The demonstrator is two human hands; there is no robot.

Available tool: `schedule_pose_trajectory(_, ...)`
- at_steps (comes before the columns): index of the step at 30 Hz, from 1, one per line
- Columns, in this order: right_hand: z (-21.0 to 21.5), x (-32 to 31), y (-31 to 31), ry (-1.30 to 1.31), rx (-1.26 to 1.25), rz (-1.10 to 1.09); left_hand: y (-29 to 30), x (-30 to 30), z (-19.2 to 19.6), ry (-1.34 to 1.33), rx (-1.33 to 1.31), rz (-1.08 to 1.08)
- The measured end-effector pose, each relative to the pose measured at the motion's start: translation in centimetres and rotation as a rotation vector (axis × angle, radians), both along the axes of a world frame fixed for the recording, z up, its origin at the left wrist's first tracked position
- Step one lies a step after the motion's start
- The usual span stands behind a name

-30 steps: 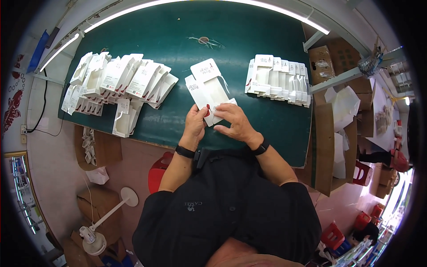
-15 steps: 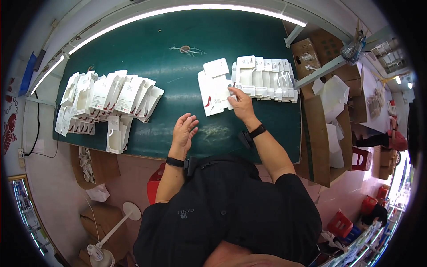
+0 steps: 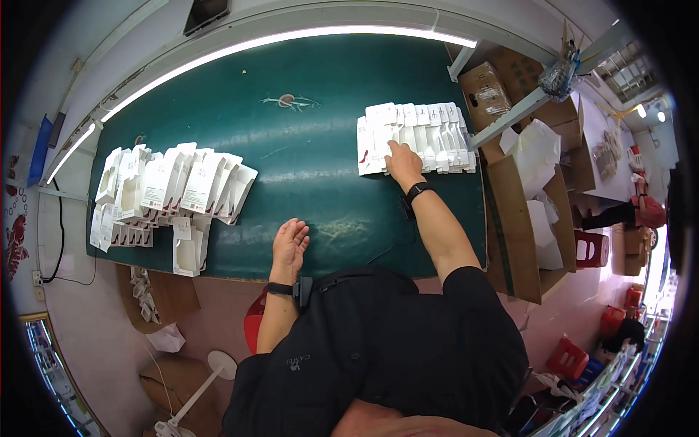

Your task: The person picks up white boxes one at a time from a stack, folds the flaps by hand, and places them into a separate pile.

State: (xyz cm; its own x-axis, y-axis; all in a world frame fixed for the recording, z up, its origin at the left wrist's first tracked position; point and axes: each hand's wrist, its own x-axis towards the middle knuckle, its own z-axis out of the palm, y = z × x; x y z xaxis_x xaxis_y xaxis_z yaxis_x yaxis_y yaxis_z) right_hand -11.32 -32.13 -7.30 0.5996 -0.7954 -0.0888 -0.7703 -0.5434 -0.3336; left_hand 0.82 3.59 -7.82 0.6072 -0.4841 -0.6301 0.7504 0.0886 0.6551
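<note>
My right hand (image 3: 405, 164) is closed on the right side of a flat white carton (image 3: 373, 154) with a small red shoe-like print. This carton lies at the left end of a row of overlapping white cartons (image 3: 441, 138), and my fingertips rest over where they meet. The thumb is partly hidden. My left hand (image 3: 291, 246) hovers above the near part of the green table (image 3: 291, 182), palm turned inward, fingers loosely bent and apart, holding nothing. Farther left stands a group of opened, folded-up white cartons (image 3: 171, 178) with red prints.
A large brown cardboard box (image 3: 510, 211) with white sheets stands against the table's right edge. Below the left edge sits another cardboard box (image 3: 171, 291) with white pieces. A lit tube (image 3: 291, 33) spans the far side. A red stool (image 3: 255, 320) is beside me.
My right hand has moved right with the flat carton, bringing it against the row's left end. My left hand stays empty. The whole view has shifted slightly.
</note>
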Motion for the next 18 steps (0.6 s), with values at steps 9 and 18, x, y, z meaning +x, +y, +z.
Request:
schedule_pose_trajectory(9, 0.3, 0.3, 0.3, 0.161, -0.141, 0.077, -0.6, -0.1, -1.1, 0.046, -0.022, -0.019)
schedule_pose_trajectory(18, -3.9, 1.2, 1.0, -0.002, -0.263, 0.319, -0.3, 0.4, -1.5, 0.063, -0.006, 0.007)
